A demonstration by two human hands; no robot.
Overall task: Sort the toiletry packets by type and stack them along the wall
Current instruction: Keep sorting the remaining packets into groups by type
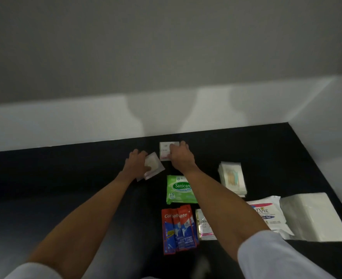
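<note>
As sorting proceeds, the right hand presses fingers onto a small white packet stack near the wall; left hand grips pale packets, prob. to add next.

Two bare forearms came into the head view from the bottom edge. Each arm wore a white sleeve, pushed up to around the elbow: the left sleeve showed only as a pale cuff at the lower left corner, while the right sleeve was wider and slightly creased. No rings, watch or bands showed on either wrist.
</note>
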